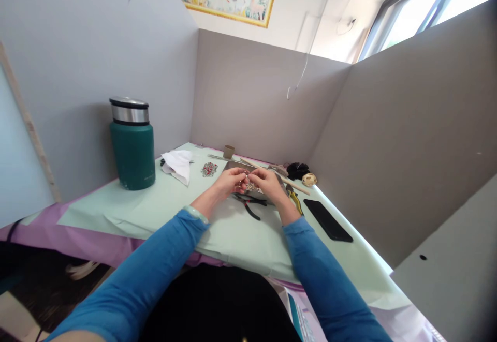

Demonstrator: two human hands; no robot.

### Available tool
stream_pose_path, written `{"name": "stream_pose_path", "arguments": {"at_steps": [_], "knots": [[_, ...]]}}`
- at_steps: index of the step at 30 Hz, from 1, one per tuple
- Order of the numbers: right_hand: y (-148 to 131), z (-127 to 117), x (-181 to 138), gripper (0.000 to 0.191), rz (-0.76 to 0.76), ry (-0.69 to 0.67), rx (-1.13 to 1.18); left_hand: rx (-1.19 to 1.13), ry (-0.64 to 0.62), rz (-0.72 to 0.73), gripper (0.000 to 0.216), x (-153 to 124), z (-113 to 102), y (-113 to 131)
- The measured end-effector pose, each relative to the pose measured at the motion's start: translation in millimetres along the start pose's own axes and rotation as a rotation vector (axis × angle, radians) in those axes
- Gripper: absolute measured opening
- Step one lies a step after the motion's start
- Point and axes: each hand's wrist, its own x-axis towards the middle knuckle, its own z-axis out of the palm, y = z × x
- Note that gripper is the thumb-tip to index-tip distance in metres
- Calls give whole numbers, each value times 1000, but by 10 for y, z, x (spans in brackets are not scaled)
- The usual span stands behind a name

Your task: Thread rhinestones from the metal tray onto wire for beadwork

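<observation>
My left hand and my right hand meet fingertip to fingertip over a shallow metal tray on the pale green table cover. Between the fingertips is a tiny shiny piece, too small to identify. Both hands pinch it. Black-handled pliers lie on the cover just below my hands. A little heap of red and silver beads sits left of the tray.
A green flask stands at the left by the grey partition. A white cloth, a small brown cup, a wooden stick, yellow-handled pliers, a black scrunchie, a speckled ball and a black phone lie around.
</observation>
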Motion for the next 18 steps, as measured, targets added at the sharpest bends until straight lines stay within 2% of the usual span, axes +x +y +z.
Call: {"name": "stream_pose_path", "arguments": {"at_steps": [4, 8, 13, 18], "knots": [[7, 43, -6, 19, -77, 38, -124, -62, -11, -12, 21, 8, 5, 12], [17, 72, -16, 18, -82, 50, -188, -44, -6, -18, 23, 30, -18, 1], [0, 105, -39, 17, -103, 64, -228, 3, 65, -3, 19, 65, -47, -45], [-16, 114, -40, 15, -166, 87, -242, 25, 52, -20, 22, 67, -43, -62]]}}
